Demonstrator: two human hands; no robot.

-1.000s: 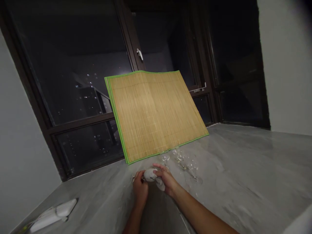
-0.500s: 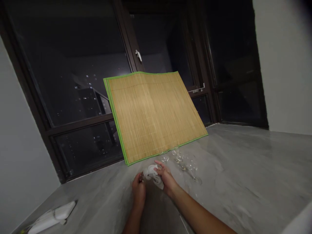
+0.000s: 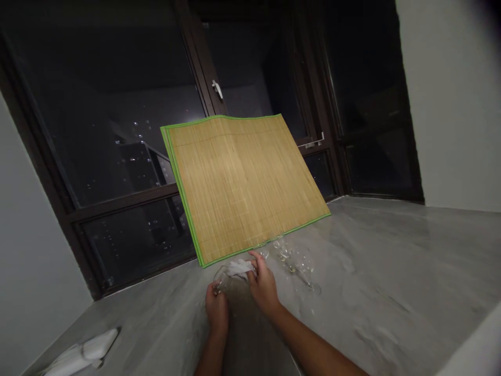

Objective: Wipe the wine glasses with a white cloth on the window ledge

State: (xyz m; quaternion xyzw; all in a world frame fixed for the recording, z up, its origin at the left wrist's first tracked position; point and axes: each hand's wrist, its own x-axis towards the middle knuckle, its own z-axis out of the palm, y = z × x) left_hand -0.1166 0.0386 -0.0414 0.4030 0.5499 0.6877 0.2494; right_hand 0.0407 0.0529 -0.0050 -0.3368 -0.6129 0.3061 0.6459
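Observation:
In my left hand (image 3: 217, 308) is a clear drinking glass (image 3: 221, 278), gripped low between thumb and fingers. Just right of the glass, my right hand (image 3: 265, 284) pinches a crumpled white cloth (image 3: 239, 268), its forefinger stretched out. The cloth sits close to the glass rim; whether part of it is inside the glass I cannot tell. Beyond my right hand, several clear stemmed glasses (image 3: 303, 263) are on the grey marbled surface, at least one lying on its side.
A folded bamboo mat (image 3: 250, 183) with green edging leans against the dark window (image 3: 117, 130). At the lower left lies a white bundle (image 3: 84, 352) with a band around it. White walls (image 3: 450, 104) bound the marbled ledge (image 3: 376, 271).
My left hand has moved slightly left and down, and more of the glass shows. The cloth is now higher and flatter, drawn away from the glass. The view has shifted a little.

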